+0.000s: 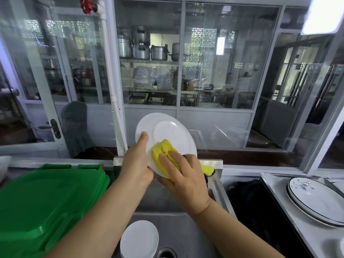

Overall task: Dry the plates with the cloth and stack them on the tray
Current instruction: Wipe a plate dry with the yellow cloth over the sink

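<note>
The left hand grips a plain white plate by its left rim, tilted above the sink, clear of the glass wall beyond. The right hand presses a yellow cloth onto the plate's near part, hiding its lower edge. More white plates lie in the sink; patterned plates sit on the tray to the right, cut off at the picture's edge.

glossy white plate, nubby yellow cloth, steel sink

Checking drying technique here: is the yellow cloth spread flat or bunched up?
Bunched up. The yellow cloth is wadded under the right hand, pressed on the white plate that the left hand holds tilted.
</note>
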